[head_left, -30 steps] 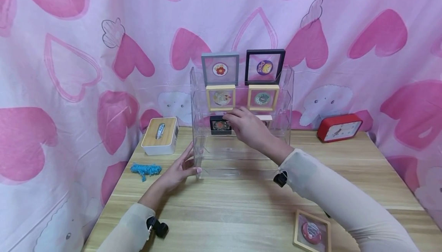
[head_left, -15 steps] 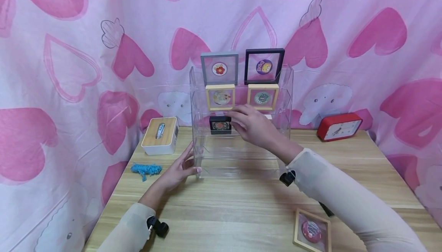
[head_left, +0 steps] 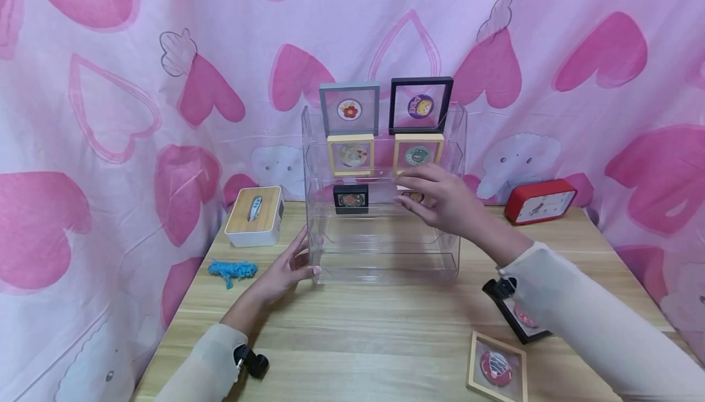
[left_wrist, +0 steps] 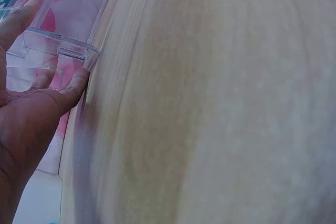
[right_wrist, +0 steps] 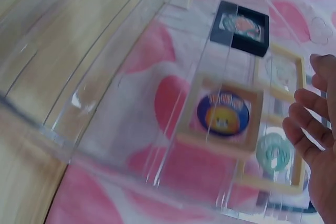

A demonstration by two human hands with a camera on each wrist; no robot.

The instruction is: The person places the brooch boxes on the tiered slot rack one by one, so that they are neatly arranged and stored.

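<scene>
A clear stepped display rack (head_left: 380, 243) stands on the table and holds several small picture frames. My left hand (head_left: 283, 276) rests against its left side wall, fingers spread, thumb at the front edge; the left wrist view shows this too. Before the third tier my right hand (head_left: 446, 200) hovers with loosely bent fingers and nothing between them. Partly behind it sits a small pale frame with a blue-and-yellow round badge (right_wrist: 223, 114). A small black frame (head_left: 350, 199) stands left on that tier. Above are two light wood frames (head_left: 351, 155), then a grey frame (head_left: 349, 109) and a larger black frame (head_left: 421, 106).
At the front right lie a wooden frame with a red badge (head_left: 497, 368) and a black frame (head_left: 523, 319), partly under my right sleeve. A red clock (head_left: 541, 201) stands at the back right. Left are a wood-topped tissue box (head_left: 255, 217) and a blue stringy bundle (head_left: 233, 270).
My right hand has left the small black frame and moved right, over to the pale frame. More of the black frame on the table shows now. The left hand has stayed put.
</scene>
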